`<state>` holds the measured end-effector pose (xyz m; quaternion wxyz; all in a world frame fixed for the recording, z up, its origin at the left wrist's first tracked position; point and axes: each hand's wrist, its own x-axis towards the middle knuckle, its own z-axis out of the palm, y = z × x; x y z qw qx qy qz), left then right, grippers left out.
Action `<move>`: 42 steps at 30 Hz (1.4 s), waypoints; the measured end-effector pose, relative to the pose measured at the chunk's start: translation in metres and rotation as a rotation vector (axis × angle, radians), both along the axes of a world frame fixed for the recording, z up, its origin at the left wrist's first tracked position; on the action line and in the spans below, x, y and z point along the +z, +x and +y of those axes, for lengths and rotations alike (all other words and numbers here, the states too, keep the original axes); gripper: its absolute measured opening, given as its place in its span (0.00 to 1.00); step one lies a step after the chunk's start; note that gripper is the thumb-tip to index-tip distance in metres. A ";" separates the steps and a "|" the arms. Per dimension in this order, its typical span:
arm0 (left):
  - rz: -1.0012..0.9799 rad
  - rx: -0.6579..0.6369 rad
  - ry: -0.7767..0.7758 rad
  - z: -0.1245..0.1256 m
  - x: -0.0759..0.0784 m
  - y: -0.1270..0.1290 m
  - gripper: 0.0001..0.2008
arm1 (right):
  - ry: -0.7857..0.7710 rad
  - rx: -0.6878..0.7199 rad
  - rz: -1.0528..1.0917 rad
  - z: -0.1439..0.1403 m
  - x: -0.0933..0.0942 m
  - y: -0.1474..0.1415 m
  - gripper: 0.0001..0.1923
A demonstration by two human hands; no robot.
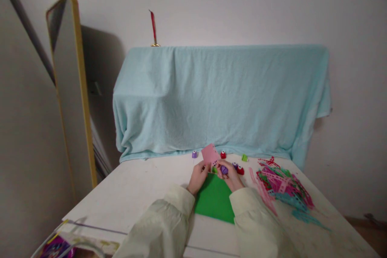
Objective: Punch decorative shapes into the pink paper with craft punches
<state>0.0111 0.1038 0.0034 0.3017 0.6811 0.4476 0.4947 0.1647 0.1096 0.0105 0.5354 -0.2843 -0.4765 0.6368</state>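
A small square of pink paper (209,154) is raised above the table, with small punched holes along its right and lower edges. My left hand (198,176) pinches its lower left corner. In my right hand (231,174) is a purple craft punch (224,169), close to the paper's lower right corner; whether the paper sits inside its slot I cannot tell. Beneath both hands lies a green sheet (214,199). A green punch (214,169) shows between the hands. Just beyond my right hand are another purple punch (235,165) and a red punch (240,170).
Farther back stand a lilac punch (194,154), a red punch (223,154) and a green punch (244,157). A heap of punched paper strips (284,185) covers the right of the white table (145,185). Behind hangs a light blue cloth (223,100); a mirror (68,88) leans at left.
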 end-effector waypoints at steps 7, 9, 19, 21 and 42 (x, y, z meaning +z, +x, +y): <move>0.018 -0.025 0.000 0.000 -0.001 -0.001 0.22 | 0.026 -0.001 0.022 -0.001 0.002 0.000 0.11; 0.038 -0.036 0.005 0.000 -0.001 -0.001 0.22 | 0.018 0.006 0.032 -0.002 0.005 0.000 0.10; 0.087 -0.044 0.024 0.002 -0.005 -0.001 0.23 | 0.016 -0.026 0.061 -0.003 0.006 -0.001 0.06; 0.105 -0.042 0.024 0.003 -0.007 -0.001 0.23 | 0.012 -0.014 0.052 -0.002 0.006 0.000 0.07; 0.143 -0.065 0.019 0.005 -0.009 -0.002 0.22 | 0.021 -0.022 0.055 0.005 -0.003 0.000 0.07</move>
